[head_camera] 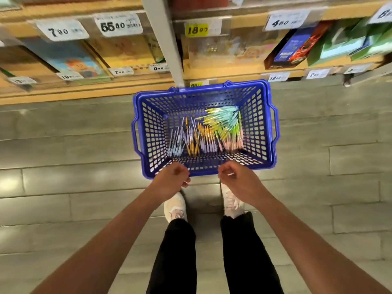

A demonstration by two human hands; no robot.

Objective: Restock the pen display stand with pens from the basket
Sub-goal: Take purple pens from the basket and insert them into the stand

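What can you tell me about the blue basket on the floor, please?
The blue basket looks like moulded plastic: rectangular, open-topped, with lattice walls and bottom, a solid rim and a handle loop on each short side. It stands upright on the grey floor, close to the wooden shelf. Pastel pens lie across its bottom. The left hand and right hand are at its near rim; contact cannot be told.
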